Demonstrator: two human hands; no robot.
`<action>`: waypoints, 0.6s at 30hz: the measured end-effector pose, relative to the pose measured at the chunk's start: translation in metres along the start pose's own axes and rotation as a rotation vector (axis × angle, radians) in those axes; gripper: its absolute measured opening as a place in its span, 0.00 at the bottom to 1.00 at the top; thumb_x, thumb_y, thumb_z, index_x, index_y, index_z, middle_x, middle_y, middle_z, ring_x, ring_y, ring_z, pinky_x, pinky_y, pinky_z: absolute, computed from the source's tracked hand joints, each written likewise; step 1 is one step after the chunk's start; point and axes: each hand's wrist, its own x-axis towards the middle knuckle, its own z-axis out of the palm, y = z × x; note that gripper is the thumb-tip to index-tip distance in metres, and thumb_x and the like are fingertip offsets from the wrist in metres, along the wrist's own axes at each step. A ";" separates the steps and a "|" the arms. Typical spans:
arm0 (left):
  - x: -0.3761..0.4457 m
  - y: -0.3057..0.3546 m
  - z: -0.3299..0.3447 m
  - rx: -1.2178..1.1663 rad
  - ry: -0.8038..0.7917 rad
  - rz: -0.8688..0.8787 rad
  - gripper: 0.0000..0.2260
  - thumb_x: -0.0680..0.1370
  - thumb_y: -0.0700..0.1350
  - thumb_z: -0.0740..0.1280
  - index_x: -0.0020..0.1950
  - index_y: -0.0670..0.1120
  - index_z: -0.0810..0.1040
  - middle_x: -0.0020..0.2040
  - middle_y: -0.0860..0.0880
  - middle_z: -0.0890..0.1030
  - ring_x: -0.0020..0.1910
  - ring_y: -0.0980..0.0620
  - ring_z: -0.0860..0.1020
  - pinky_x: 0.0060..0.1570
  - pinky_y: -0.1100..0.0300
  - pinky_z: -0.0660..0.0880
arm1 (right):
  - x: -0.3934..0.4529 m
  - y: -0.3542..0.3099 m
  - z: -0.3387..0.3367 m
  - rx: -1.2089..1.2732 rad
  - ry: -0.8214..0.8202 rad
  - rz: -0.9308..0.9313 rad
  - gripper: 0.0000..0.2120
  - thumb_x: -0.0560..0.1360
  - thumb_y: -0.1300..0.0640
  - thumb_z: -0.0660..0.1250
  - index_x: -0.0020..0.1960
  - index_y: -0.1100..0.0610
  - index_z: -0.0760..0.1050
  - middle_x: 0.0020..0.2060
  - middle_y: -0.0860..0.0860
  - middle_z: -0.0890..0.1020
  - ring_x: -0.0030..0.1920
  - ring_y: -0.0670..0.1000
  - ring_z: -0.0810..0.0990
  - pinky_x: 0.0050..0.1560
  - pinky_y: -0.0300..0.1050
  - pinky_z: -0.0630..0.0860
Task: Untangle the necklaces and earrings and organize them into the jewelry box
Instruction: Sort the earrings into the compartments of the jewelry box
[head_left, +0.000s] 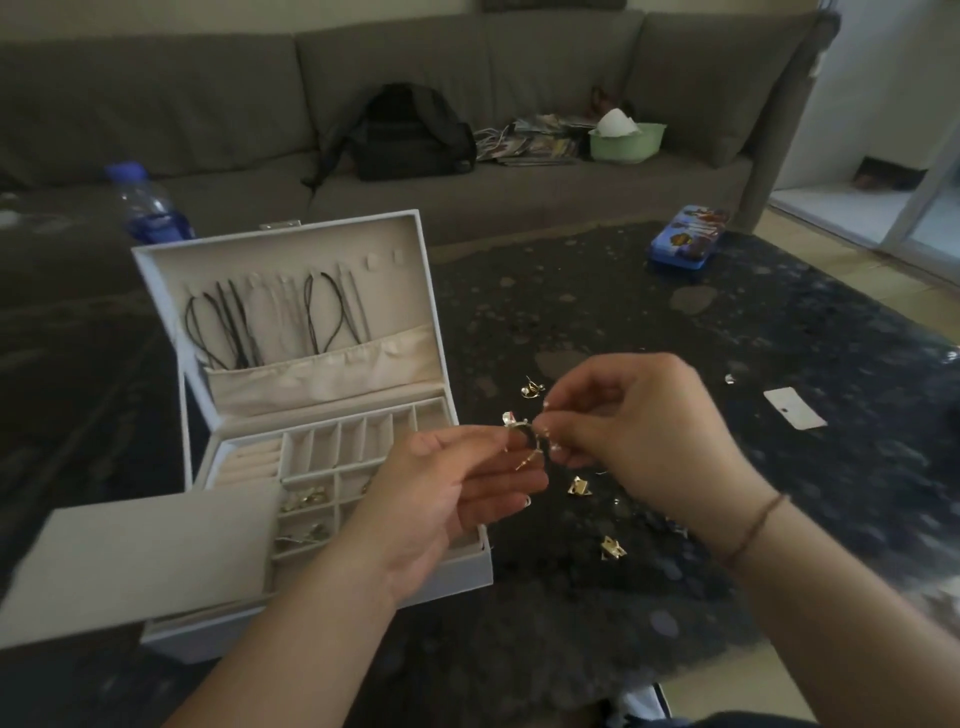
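Now, hands: left hand and right hand meet above the table's centre, both pinched shut on one tangled earring cluster.
Cluster: small gilt hoop and hooks with pale beads, held between the fingertips, clear of the tabletop.
Handling: likely very light, thin wire, easily bent; the beads look slippery. Better to grip the hoop body than the fine hooks, I judge.
Loose earrings: one at 12 o'clock from the cluster, two at 5 o'clock, all on the table.
Jewelry box: open, at 9 o'clock from the hands; necklaces hang in the lid; some front compartments already hold earrings.
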 end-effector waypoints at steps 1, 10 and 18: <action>-0.002 0.001 -0.002 0.016 -0.016 -0.001 0.11 0.80 0.40 0.64 0.55 0.35 0.82 0.48 0.37 0.85 0.42 0.46 0.86 0.34 0.62 0.81 | 0.001 -0.001 0.006 -0.076 0.002 -0.028 0.07 0.68 0.62 0.77 0.36 0.54 0.80 0.29 0.48 0.83 0.29 0.46 0.83 0.33 0.40 0.81; -0.009 0.001 -0.023 0.078 -0.049 0.018 0.11 0.78 0.46 0.67 0.45 0.42 0.86 0.48 0.38 0.86 0.45 0.45 0.86 0.39 0.61 0.81 | 0.006 -0.004 0.028 -0.318 -0.079 -0.095 0.07 0.67 0.58 0.78 0.36 0.51 0.80 0.25 0.45 0.81 0.26 0.42 0.80 0.33 0.37 0.79; -0.006 0.003 -0.037 0.107 0.029 0.110 0.07 0.78 0.41 0.68 0.46 0.42 0.86 0.45 0.40 0.86 0.41 0.47 0.85 0.37 0.61 0.81 | 0.010 -0.007 0.034 -0.092 -0.172 -0.004 0.03 0.71 0.57 0.75 0.41 0.52 0.82 0.29 0.52 0.84 0.30 0.51 0.83 0.35 0.44 0.81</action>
